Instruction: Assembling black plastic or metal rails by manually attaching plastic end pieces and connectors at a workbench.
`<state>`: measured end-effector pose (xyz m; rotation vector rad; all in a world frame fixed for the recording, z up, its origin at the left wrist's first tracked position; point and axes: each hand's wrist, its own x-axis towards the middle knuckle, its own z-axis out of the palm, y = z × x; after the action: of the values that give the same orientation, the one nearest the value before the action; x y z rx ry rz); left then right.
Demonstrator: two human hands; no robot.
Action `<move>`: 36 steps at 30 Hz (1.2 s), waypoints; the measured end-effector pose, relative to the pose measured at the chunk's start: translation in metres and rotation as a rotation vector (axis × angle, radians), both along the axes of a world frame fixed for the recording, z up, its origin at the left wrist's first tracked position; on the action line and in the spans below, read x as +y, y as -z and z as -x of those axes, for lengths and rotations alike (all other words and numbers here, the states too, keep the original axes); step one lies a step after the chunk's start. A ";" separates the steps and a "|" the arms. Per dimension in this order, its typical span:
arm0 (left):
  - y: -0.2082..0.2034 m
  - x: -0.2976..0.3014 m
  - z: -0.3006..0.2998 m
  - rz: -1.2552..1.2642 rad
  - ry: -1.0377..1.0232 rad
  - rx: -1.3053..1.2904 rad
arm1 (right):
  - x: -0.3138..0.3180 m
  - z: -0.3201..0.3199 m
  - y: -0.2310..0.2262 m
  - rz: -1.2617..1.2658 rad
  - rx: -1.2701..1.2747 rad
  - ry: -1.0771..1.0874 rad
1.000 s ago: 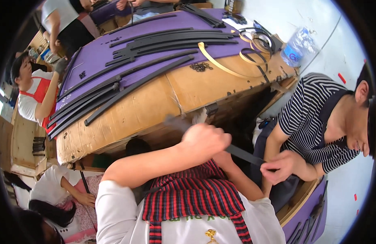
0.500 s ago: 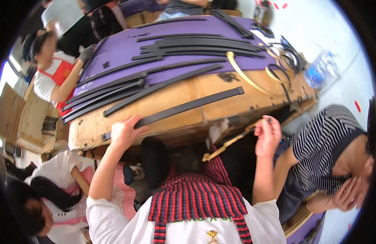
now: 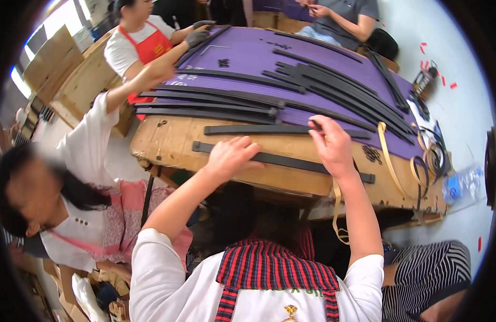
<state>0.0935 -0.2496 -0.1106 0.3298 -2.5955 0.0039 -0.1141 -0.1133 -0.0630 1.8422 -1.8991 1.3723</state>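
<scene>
Head view: black strip (image 3: 291, 161) is lying along the counter's (image 3: 175, 142) near edge. Left hand (image 3: 232, 157) is resting across it, seemingly steadying it; whether that grip is closing around it, cannot tell. Right hand (image 3: 333, 145): grip is pinching a small dark piece (image 3: 314, 125), probably for control. Tan band (image 3: 338, 214) is hanging below. Other strips (image 3: 344, 94) are lying beyond, perhaps within easy reach.
</scene>
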 end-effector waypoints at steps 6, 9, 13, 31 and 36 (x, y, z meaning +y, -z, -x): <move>0.002 0.002 -0.001 -0.005 -0.007 0.023 | -0.052 0.008 0.022 -0.418 0.266 -0.047; 0.004 0.000 -0.003 0.010 -0.007 0.045 | -0.055 0.006 0.024 -0.428 0.265 -0.040; 0.007 0.000 -0.005 0.028 -0.014 0.042 | -0.049 0.003 0.019 -0.288 0.199 -0.078; 0.004 -0.002 0.004 0.025 -0.005 0.018 | -0.068 0.042 0.003 0.095 -0.679 -0.136; -0.004 -0.020 0.006 0.003 0.008 -0.004 | 0.069 0.047 -0.049 0.283 -0.785 0.102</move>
<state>0.0871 -0.2700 -0.1064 0.3186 -2.6002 0.0058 -0.1610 -0.0442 -0.0136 1.1284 -1.8906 2.4100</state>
